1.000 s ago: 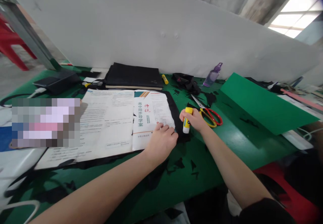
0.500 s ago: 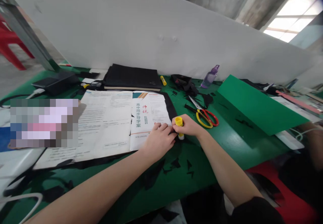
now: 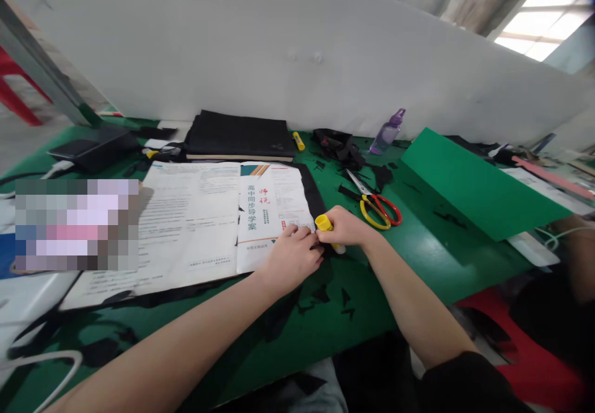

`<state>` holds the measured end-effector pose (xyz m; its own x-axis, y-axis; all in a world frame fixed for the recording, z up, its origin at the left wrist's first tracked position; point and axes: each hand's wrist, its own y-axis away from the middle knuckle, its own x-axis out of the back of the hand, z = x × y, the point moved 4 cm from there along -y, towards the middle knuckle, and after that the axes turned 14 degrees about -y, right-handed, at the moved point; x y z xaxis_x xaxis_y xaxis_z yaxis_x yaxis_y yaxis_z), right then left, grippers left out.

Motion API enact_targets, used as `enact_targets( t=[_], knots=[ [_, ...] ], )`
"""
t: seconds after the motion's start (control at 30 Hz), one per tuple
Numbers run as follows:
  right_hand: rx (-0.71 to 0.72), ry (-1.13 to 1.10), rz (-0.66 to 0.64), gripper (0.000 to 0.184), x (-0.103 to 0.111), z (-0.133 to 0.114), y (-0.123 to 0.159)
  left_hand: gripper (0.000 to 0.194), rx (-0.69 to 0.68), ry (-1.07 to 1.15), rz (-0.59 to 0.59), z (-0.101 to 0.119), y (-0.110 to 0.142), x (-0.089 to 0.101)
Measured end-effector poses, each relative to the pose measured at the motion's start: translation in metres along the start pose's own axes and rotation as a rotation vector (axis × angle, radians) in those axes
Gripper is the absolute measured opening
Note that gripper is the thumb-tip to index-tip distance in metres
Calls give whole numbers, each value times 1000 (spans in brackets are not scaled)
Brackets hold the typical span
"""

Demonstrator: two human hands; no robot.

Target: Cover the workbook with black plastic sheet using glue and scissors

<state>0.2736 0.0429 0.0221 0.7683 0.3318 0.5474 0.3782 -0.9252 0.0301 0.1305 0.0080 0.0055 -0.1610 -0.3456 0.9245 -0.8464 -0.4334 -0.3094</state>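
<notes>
A book (image 3: 199, 221) lies open and face down, its printed pages and inner cover upward, with a black cover sheet (image 3: 314, 193) showing along its right edge. My left hand (image 3: 294, 253) rests on the lower right corner, fingers curled against the book and the black edge. In my right hand (image 3: 344, 230) is a yellow glue stick (image 3: 324, 222), tilted, its white end low over the black edge. The fingertips of both hands nearly meet, so the spot between them is partly hidden. Right of my right hand lie red-and-yellow-handled scissors (image 3: 376, 209).
Behind the book are a black-covered book (image 3: 242, 135), another yellow glue stick (image 3: 298, 141), black scraps (image 3: 337, 145) and a purple bottle (image 3: 388, 133). A green board (image 3: 483, 183) stands at right near another person's arm (image 3: 583, 245). A white partition (image 3: 232, 47) rises at the back.
The glue stick in my right hand has tipped from nearly upright to leaning left at its top. My left hand stays at the book's corner. The camera view has shifted slightly.
</notes>
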Motion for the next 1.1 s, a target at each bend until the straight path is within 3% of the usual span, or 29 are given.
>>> enact_targets(
  t=[0.1, 0.23, 0.7, 0.93, 1.1],
  knots=[
    [-18, -75, -6, 24, 11, -2, 5, 24, -6, 11, 3, -1, -1, 0],
    [24, -183, 86, 20, 23, -7, 9, 22, -4, 31, 10, -1, -2, 0],
    [-86, -223, -144, 4, 3, 0, 3, 20, 17, 20, 22, -2, -4, -1],
    [-6, -312, -102, 19, 13, 0, 3, 20, 24, 52, 14, -3, -4, -1],
    [1, -324, -55, 11, 12, -1, -1, 21, 36, 70, -3, -4, -6, -2]
  ],
)
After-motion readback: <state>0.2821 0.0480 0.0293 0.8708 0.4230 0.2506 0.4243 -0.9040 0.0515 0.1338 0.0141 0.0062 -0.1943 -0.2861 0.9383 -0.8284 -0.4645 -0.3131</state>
